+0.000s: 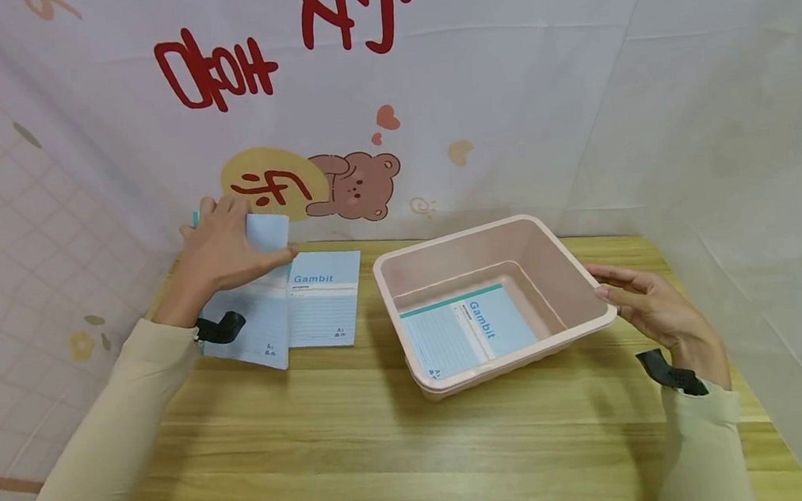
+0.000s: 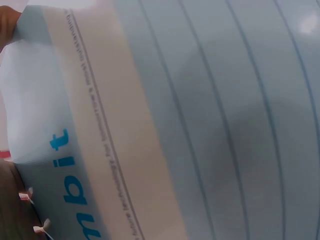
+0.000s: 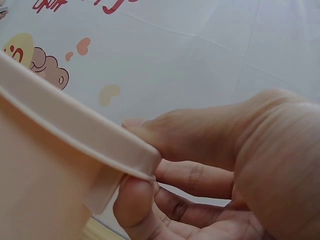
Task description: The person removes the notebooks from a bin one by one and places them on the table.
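My left hand (image 1: pixel 225 246) grips a light-blue notebook (image 1: pixel 250 327) by its upper part, thumb on the right edge and fingers at the top. In the left wrist view the lined cover of this notebook (image 2: pixel 225 125) fills the picture. It overlaps a second notebook (image 1: pixel 327 305), marked Gambit, lying on the table. A pale pink plastic basin (image 1: pixel 493 242) stands to the right, with another Gambit notebook (image 1: pixel 444 334) flat inside it. My right hand (image 1: pixel 657 308) pinches the right corner of the basin's rim (image 3: pixel 100 135) between thumb and fingers.
The wooden table (image 1: pixel 334 463) reaches back to a white printed cloth (image 1: pixel 499 67) with red lettering and a cartoon bear (image 1: pixel 363 186). Cloth sheets also hang at the left and right sides.
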Action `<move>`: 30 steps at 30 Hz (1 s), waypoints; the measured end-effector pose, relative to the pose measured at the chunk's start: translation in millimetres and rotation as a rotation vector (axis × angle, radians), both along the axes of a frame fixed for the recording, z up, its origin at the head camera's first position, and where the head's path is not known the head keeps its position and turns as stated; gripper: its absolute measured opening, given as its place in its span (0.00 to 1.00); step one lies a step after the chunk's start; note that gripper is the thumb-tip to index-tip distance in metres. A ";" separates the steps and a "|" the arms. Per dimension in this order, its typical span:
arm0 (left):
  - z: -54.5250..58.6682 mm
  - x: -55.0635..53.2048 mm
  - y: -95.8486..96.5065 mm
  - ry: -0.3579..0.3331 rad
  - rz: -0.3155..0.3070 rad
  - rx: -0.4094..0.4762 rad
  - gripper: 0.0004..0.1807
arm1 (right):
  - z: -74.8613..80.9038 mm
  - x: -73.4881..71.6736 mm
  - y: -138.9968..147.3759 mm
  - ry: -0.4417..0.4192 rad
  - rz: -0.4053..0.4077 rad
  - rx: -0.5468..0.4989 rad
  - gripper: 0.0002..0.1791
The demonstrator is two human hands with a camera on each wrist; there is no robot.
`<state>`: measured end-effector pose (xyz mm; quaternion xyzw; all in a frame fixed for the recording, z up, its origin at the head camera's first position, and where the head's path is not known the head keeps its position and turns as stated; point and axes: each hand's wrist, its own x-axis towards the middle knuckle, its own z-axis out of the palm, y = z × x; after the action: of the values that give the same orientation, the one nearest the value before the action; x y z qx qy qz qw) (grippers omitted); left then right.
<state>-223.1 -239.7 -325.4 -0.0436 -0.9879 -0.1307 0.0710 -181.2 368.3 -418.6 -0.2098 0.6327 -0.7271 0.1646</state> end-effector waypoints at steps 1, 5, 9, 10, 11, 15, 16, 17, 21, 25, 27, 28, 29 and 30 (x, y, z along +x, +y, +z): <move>-4.2 2.8 -5.2 -0.008 0.003 -0.007 0.51 | -0.5 -0.5 0.3 -0.001 0.000 -0.001 0.26; -18.9 14.0 -24.6 -0.034 -0.002 -0.021 0.49 | -0.8 -2.7 1.2 0.003 0.005 -0.002 0.26; -34.7 25.7 -43.0 -0.072 -0.011 -0.032 0.53 | -0.8 -3.9 0.6 0.012 0.015 -0.012 0.26; -39.4 28.6 -47.9 -0.081 -0.009 -0.036 0.54 | -0.9 -3.8 0.4 0.012 0.017 -0.017 0.26; -43.9 31.3 -52.5 -0.091 -0.006 -0.037 0.55 | -1.1 -3.6 0.2 0.010 0.019 -0.022 0.26; -60.9 41.7 -68.5 -0.134 0.022 -0.059 0.60 | -2.2 -2.0 -0.8 -0.001 0.039 -0.054 0.26; -64.6 43.9 -71.5 -0.143 0.029 -0.061 0.61 | -2.2 -1.6 -1.0 -0.001 0.040 -0.061 0.26; -68.1 45.9 -73.9 -0.153 0.030 -0.059 0.61 | -2.3 -1.1 -1.1 -0.001 0.041 -0.065 0.26; -83.7 52.9 -80.2 -0.164 0.034 -0.052 0.59 | -2.4 0.7 -1.6 -0.005 0.030 -0.062 0.26; -98.2 59.2 -83.8 -0.167 0.024 -0.060 0.57 | -2.2 0.6 -1.4 -0.011 0.025 -0.054 0.26; -103.6 62.6 -84.9 -0.184 0.016 -0.066 0.58 | -2.1 -0.1 -1.3 -0.013 0.027 -0.048 0.26; -106.1 64.3 -85.7 -0.197 0.013 -0.066 0.59 | -2.1 -0.8 -1.4 -0.008 0.025 -0.047 0.26; -108.8 65.6 -86.6 -0.210 0.010 -0.067 0.60 | -2.0 -1.3 -1.2 -0.004 0.026 -0.043 0.26; -111.2 66.8 -87.0 -0.221 0.009 -0.070 0.60 | -1.9 -1.9 -0.9 -0.002 0.025 -0.043 0.26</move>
<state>-156.3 -326.7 -436.5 -0.0272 -0.9938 -0.1001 -0.0392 -183.1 367.3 -420.5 -0.2207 0.6141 -0.7385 0.1698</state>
